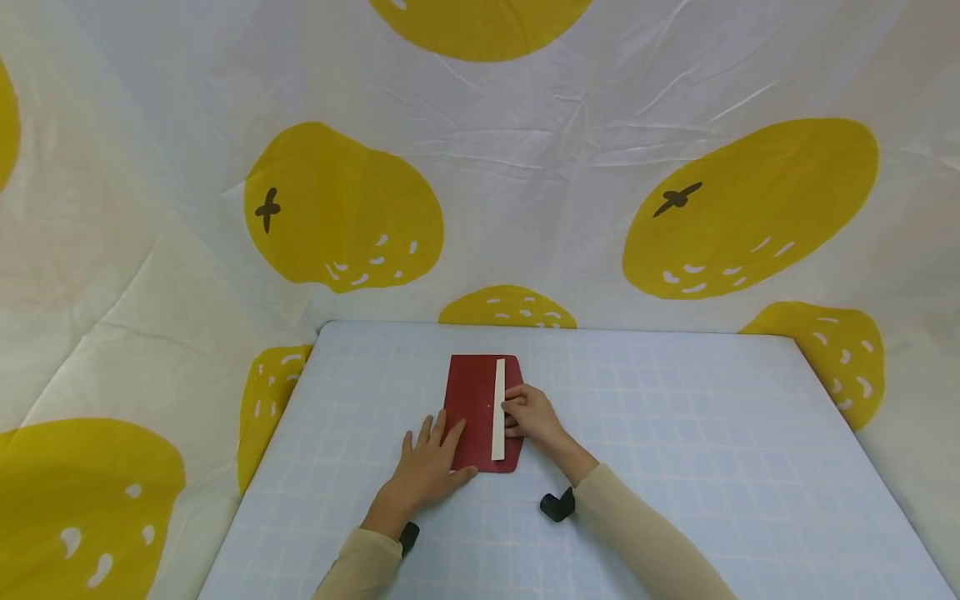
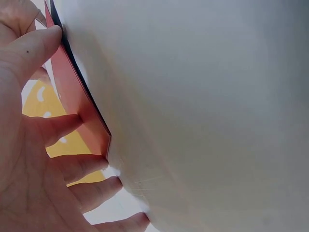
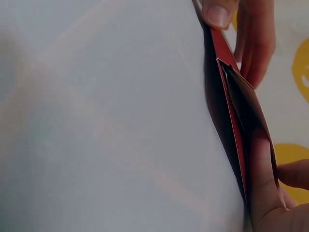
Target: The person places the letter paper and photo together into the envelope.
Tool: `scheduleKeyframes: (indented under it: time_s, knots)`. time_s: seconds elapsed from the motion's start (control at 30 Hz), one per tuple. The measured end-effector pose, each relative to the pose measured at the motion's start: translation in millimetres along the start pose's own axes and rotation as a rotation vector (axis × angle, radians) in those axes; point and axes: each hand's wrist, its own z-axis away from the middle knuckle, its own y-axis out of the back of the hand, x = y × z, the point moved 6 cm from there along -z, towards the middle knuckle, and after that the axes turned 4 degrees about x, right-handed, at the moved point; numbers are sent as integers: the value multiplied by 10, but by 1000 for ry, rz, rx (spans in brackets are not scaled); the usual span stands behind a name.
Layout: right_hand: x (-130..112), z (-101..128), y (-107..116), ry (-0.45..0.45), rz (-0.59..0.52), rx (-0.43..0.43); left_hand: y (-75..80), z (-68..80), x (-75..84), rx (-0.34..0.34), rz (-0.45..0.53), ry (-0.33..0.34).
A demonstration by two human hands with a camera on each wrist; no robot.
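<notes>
A red paper envelope [image 1: 471, 387] lies on the table, a narrow white strip [image 1: 498, 425] running lengthwise near its right side. My left hand [image 1: 427, 467] rests over its lower left corner with the fingers spread. In the left wrist view, the thumb and straight fingers touch the envelope [image 2: 72, 92] and the tabletop. At the right side, my right hand [image 1: 536, 417] pinches the envelope's edge beside the strip. The right wrist view shows a gap along the envelope [image 3: 223, 48], one digit inside it and another against the outer face.
A pale blue checked cloth covers the table [image 1: 675, 400]. Behind and beside it hangs a white curtain [image 1: 540, 233] printed with large yellow fruit. Black wrist devices [image 1: 558, 505] sit under both beige sleeves [image 1: 637, 521].
</notes>
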Motion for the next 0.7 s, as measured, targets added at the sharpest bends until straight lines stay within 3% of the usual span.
scheduleKeyframes:
  time_s: [0.4,0.7]
  knots:
    - [8,158,133,52,80,-33,12,1,15,10,-5,-2]
    - [78,250,157,-9,-33,-119,15,6,14,22,-18,-5]
